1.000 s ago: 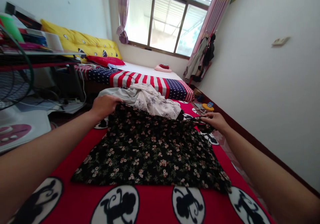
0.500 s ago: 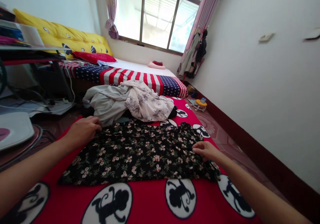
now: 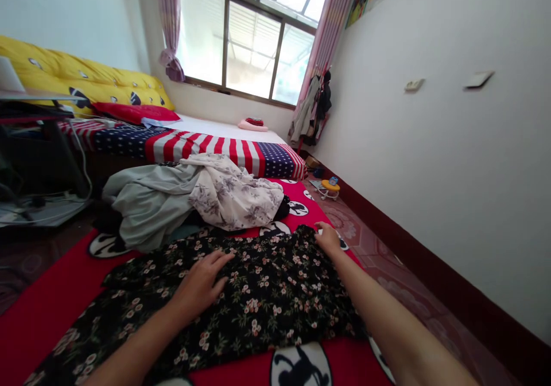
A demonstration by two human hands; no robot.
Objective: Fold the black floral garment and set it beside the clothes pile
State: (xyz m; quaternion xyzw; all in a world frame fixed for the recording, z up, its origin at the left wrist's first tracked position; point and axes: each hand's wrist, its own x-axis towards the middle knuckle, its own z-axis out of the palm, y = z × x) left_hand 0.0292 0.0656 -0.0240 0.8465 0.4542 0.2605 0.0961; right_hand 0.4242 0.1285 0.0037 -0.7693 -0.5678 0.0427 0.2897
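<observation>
A black floral garment (image 3: 253, 294) lies spread across a red blanket (image 3: 38, 294) printed with monkeys in white circles. My left hand (image 3: 202, 285) rests palm down over the garment's middle, its fingers stretched and slightly apart. At the garment's gathered far right corner is my right hand (image 3: 329, 241), thumb and forefinger parted by a small gap at the cloth's edge. Beyond the garment sits a heap of clothes, with a grey-green cloth (image 3: 150, 199) on the left and a white floral cloth (image 3: 235, 194) on the right.
Behind the heap stands a bed with a stars-and-stripes cover (image 3: 193, 145) and a red pillow (image 3: 135, 112). A desk (image 3: 43, 96) is at the left. Clothes hang on a rack (image 3: 312, 108) near the window. A small yellow stool (image 3: 330, 185) stands by the right wall.
My left hand has left the garment's far left corner and moved right onto its middle. My right hand has moved away from me to the far right corner. The view has shifted right.
</observation>
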